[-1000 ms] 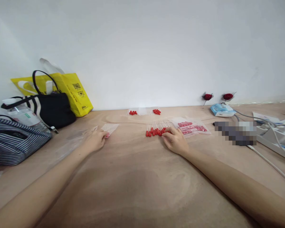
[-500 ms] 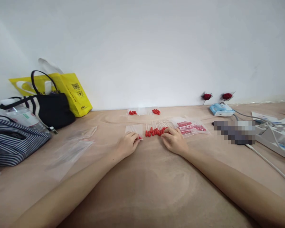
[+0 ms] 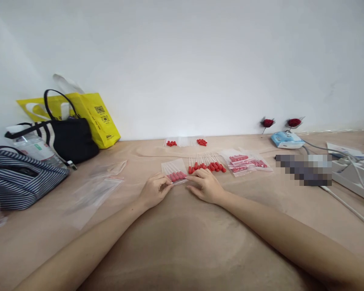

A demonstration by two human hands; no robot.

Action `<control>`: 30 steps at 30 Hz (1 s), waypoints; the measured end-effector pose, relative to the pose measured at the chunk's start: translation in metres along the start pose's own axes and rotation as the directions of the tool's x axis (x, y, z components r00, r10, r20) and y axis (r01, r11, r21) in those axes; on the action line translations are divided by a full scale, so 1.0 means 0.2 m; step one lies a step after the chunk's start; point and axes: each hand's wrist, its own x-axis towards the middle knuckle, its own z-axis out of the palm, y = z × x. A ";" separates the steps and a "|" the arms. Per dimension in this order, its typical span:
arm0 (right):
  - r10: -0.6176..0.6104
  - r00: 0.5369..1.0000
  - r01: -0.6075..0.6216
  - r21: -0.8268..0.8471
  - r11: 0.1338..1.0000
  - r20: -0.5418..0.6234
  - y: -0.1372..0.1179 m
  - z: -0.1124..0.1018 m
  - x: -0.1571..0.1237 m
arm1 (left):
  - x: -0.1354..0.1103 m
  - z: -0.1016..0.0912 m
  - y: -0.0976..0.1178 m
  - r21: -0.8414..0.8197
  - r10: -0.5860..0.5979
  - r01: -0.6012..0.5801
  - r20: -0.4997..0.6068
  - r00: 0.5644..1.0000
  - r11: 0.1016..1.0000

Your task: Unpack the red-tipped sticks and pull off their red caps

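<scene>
Between my hands lies a small clear zip bag (image 3: 172, 166) with several red-tipped white sticks (image 3: 177, 176) inside, their red ends toward me. My left hand (image 3: 155, 189) pinches the bag's near left corner between thumb and fingers. From the other side, my right hand (image 3: 208, 186) reaches its fingertips to the bag's right edge. Its thumb is held apart, lower down, with nothing seen between thumb and fingers. Just behind the right hand, loose red-tipped sticks (image 3: 217, 166) are spread in a row, heads toward me. Part of that row is covered by my fingers.
Filled zip bags (image 3: 242, 161) overlap right of the loose sticks. Farther back are two small red piles (image 3: 202, 142) on clear bags. Flat empty bags (image 3: 95, 194) lie left. Handbags and a yellow bag (image 3: 104, 121) stand far left; a blue tissue pack (image 3: 287, 140) and cables are right.
My right hand has moved left from the loose sticks to the bag. My left hand has shifted slightly left and toward me, and the sticks inside the bag now show.
</scene>
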 end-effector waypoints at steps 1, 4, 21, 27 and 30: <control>-0.007 1.000 0.007 0.007 1.000 -0.001 -0.02 0.02 0.02 | 0.00 0.01 0.01 -0.012 -0.015 0.015 -0.008 1.000 1.000; -0.035 0.999 0.035 0.027 0.999 0.003 -0.06 0.06 0.07 | -0.01 0.02 0.05 -0.035 -0.064 0.063 -0.023 0.998 0.997; 0.010 0.999 -0.012 0.041 0.999 0.048 -0.07 0.08 0.11 | 0.03 0.06 0.10 -0.147 -0.006 -0.001 -0.047 0.999 0.989; 0.029 0.999 -0.030 0.059 0.998 0.018 -0.06 0.06 0.09 | 0.06 0.09 0.09 -0.228 -0.051 0.040 -0.044 0.998 0.973; -0.002 1.000 0.004 0.067 0.998 -0.022 -0.04 0.06 0.08 | 0.06 0.10 0.07 -0.332 -0.162 0.141 -0.038 0.986 0.933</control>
